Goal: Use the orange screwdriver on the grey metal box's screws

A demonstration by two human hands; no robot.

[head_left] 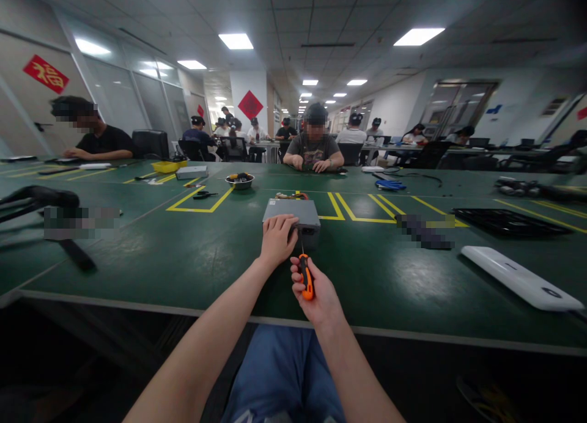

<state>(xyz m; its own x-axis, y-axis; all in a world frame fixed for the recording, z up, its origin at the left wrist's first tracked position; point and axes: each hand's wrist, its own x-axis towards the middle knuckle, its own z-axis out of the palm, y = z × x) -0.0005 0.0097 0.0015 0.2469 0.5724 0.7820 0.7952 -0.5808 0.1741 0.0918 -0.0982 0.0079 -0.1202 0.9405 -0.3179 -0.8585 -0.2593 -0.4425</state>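
A grey metal power supply unit [298, 209] lies on the green table in front of me, with a bundle of coloured wires [291, 196] at its far side. My left hand [277, 236] rests over its near left part, fingers laid across the top and front edge. In my right hand [316, 291] is an orange and black screwdriver [306, 277], gripped by the handle. Its thin shaft points away from me at the near face of the unit, beside my left fingers. Whether the tip sits in a screw is too small to tell.
A metal bowl [239, 180] of small items stands beyond, left of the unit, near a small black tool [204, 195]. Rightward lie a white device [520, 276], a black panel [509, 220] and blue gloves [389, 184]. A person [315, 145] works across the table.
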